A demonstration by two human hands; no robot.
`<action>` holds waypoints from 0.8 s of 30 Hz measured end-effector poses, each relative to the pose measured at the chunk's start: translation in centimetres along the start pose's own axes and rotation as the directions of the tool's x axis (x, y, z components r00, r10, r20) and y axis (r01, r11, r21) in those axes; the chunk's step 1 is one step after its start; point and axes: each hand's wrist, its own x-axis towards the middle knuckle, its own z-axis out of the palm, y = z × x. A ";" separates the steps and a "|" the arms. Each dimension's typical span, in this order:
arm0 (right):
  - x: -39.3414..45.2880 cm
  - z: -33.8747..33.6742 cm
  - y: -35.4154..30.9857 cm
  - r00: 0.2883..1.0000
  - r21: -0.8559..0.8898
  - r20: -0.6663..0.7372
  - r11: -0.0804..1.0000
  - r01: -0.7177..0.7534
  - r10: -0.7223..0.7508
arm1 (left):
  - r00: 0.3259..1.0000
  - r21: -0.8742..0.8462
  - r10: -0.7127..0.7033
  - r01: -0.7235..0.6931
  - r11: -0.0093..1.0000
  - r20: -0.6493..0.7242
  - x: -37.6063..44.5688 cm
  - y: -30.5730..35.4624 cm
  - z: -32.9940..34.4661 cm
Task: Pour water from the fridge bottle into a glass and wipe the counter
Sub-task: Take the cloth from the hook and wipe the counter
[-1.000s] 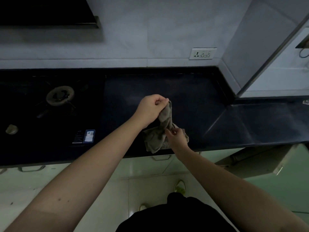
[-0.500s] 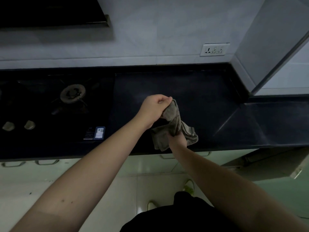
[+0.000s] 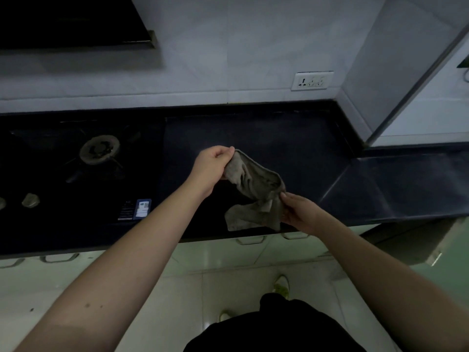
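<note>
Grey cloth [image 3: 255, 191] held over the dark desk [image 3: 279, 138].
Left hand [image 3: 212, 168] and right hand [image 3: 299, 212] pinch its ends near the desk's front edge; stove sticker [image 3: 142, 209] unreadable.

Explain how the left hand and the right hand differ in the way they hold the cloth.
The left hand grips the upper end of the grey cloth in a curled fist, while the right hand pinches its lower part with fingertips. The left hand is higher and farther over the black counter; the right hand is near the counter's front edge. Both hold the same cloth above the counter.
</note>
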 end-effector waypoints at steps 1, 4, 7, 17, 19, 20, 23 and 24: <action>-0.4 -0.1 -0.3 0.999 -0.032 -0.031 0.999 -0.013 0.012 | 1.000 0.011 -0.005 0.004 1.000 0.019 0.0 0.1 0.2; -1.5 -0.1 -0.9 0.987 -0.093 -0.155 0.994 -0.054 0.039 | 0.995 0.091 -0.013 0.004 0.996 0.095 0.0 -0.2 0.7; -3.4 0.0 -1.6 0.989 -0.379 -0.147 0.925 -0.032 -0.026 | 0.990 0.175 -0.004 -0.021 0.984 0.143 0.0 -1.0 1.0; -6.9 -4.1 -2.7 0.932 -0.890 -0.135 0.455 0.036 -0.338 | 0.974 0.319 0.075 -0.141 0.937 0.213 -0.6 0.8 2.5; -7.5 -5.2 -3.3 0.920 -0.902 -0.135 0.430 0.039 -0.368 | 0.969 0.340 0.102 -0.177 0.924 0.227 -0.8 1.7 3.0; -7.8 -5.9 -3.5 0.907 -0.897 -0.151 0.440 0.041 -0.392 | 0.963 0.352 0.119 -0.202 0.914 0.242 -1.0 2.1 3.4; -9.0 -7.7 -4.5 0.857 -0.874 -0.187 0.480 0.078 -0.479 | 0.945 0.389 0.164 -0.269 0.881 0.282 -1.7 3.7 5.2; -9.7 -8.2 -5.0 0.845 -0.868 -0.182 0.486 0.101 -0.502 | 0.941 0.395 0.180 -0.287 0.873 0.288 -2.0 4.3 6.0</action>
